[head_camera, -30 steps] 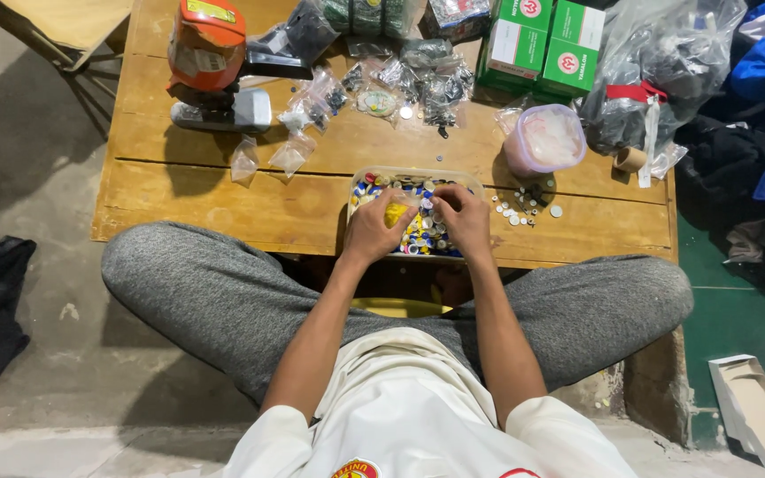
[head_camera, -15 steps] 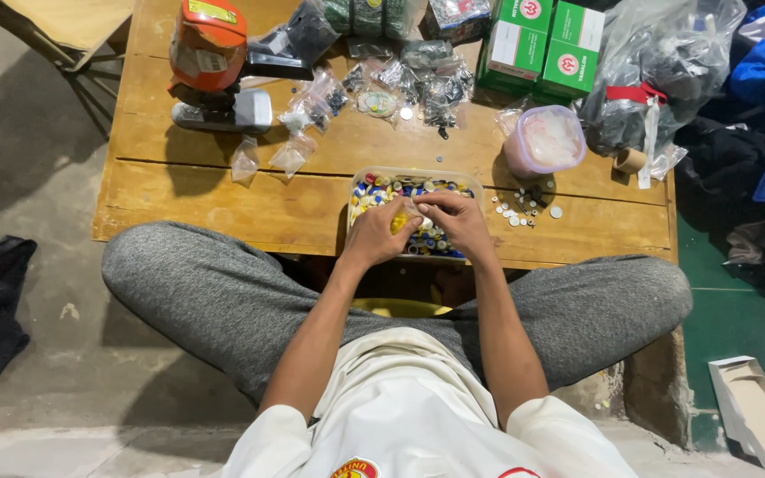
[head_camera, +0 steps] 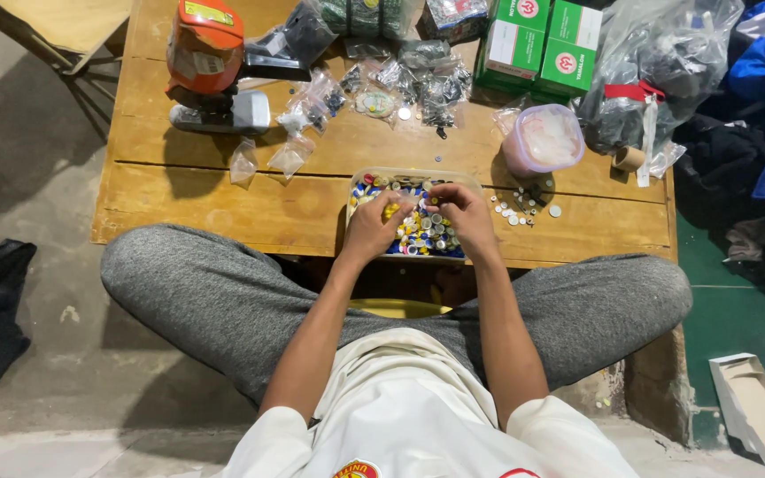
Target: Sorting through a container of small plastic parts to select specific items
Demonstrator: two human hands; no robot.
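Note:
A shallow clear tray (head_camera: 360, 178) full of several small coloured and silver round parts sits at the near edge of a low wooden table (head_camera: 223, 199). Both hands rest over it. My left hand (head_camera: 374, 228) pinches a small yellow piece at the tray's left half. My right hand (head_camera: 464, 217) has its fingers curled over the tray's right half, tips down among the parts; what they hold is hidden. I sit cross-legged with my knees under the table edge.
An orange and grey hand press tool (head_camera: 205, 62) stands at the back left. Small clear bags (head_camera: 289, 133) lie mid-table. A lidded pink tub (head_camera: 542, 140), loose silver discs (head_camera: 520, 208), green boxes (head_camera: 537, 44) and a big plastic bag (head_camera: 657, 80) crowd the right.
My hands have shifted slightly within the tray, fingers working among the parts; the left now shows a yellow piece between its fingertips. Nothing else moved.

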